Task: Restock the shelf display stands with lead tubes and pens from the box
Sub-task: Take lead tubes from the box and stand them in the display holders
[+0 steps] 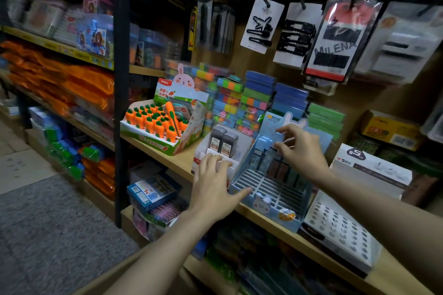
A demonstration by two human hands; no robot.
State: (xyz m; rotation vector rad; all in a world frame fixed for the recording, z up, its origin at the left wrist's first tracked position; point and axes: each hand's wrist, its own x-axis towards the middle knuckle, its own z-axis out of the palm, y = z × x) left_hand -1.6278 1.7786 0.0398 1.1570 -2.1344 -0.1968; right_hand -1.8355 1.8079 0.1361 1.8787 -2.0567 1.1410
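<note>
A light blue bunny-print display stand [268,201] with a slotted grid sits on the wooden shelf; a few pens [278,167] stand in its back rows. To its left is a white stand [203,151] holding two dark lead tubes [223,141]. My left hand [215,184] lies flat with fingers spread, touching the front of the white stand and the blue stand's left corner. My right hand [299,146] hovers over the blue stand's back, fingers curled near the pens and the backboard; nothing is clearly held. No box is in view.
A carrot-shaped item display [158,124] stands to the left. Stacked colourful packs [254,100] fill the back. A white perforated stand [340,227] and a white box [369,170] sit to the right. Hair clips hang on hooks above. A black shelf upright [119,103] is at left.
</note>
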